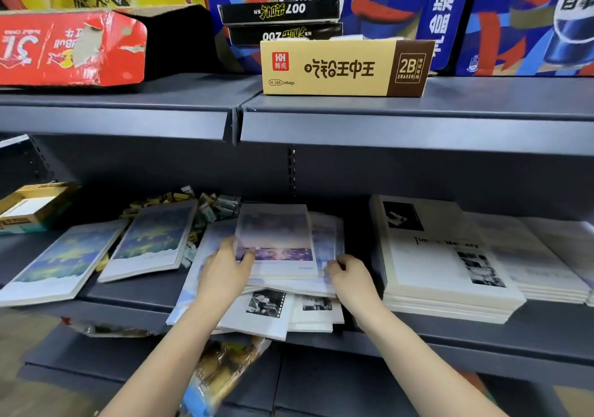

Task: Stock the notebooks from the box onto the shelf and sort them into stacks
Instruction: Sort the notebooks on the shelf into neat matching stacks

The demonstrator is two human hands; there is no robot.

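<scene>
Both hands are at the middle pile (308,288) of notebooks on the middle shelf (482,336), a loose heap that sits askew, with its lower notebooks, which carry black-and-white photo covers, overhanging the shelf's front edge. On top of it lies the purple-covered notebook (276,240), blurred. The left hand (225,272) holds its lower left corner: the thumb lies across the cover and the fingers (226,246) run along the left edge, seemingly tucked beneath it. The right hand (350,278) is at the pile's lower right corner, its fingers curled in round the edges of the notebooks just under the top one. Which of those it actually holds cannot be told. To the left lie two blue-and-yellow notebooks – one (61,262) tilted over the shelf's lip, the other (154,240) just beside it and propped on a scatter of small loose erasers (199,204) at the back. To the right, well squared, stands the black-and-white stack (443,256) with a dark photo on its top cover, and beyond it paler stacks (530,256). An open small box (32,204) sits at the far left. On the upper shelf (418,127) stand a tan eraser carton (344,66), two black boxes (279,12) behind it and a torn red carton (70,47). A crinkled snack bag (225,368) pokes out below the arms.
</scene>
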